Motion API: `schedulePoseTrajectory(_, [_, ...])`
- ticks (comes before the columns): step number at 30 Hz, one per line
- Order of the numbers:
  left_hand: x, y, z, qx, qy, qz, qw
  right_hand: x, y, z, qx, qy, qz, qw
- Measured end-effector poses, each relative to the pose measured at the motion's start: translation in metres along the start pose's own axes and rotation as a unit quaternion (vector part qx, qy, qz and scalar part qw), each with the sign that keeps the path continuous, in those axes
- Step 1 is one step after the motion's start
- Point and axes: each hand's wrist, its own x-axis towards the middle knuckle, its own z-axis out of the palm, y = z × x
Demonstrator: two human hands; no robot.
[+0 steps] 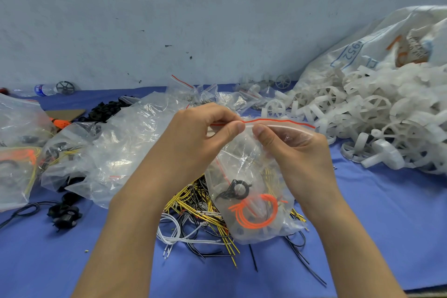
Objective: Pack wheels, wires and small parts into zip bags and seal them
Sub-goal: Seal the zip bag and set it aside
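Your left hand point(193, 135) grip: pinching zip bag point(256, 191) top strip | your right hand point(297, 152) grip: pinching same strip beside it | bag: held above wire pile point(193, 215) on bench point(362, 225), holding orange wire, black part

A clear zip bag point(251, 176) with a red-lined top hangs upright mid-frame, holding an orange wire coil point(256, 213) and a black part point(235, 190).
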Motion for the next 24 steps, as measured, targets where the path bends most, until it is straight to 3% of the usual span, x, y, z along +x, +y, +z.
schedulePoseTrajectory(14, [-0.0004,0.0025,0.0077,0.004,0.024,-0.020,0.999,0.0006,0.0013,0.0009,0.003,-0.004,-0.002,1.000])
schedulePoseTrajectory(24, [0.0006,0.0015,0.0018,-0.012,0.000,-0.031,0.999,0.0010,0.0019,-0.0006,0.009,-0.012,-0.010,1.000])
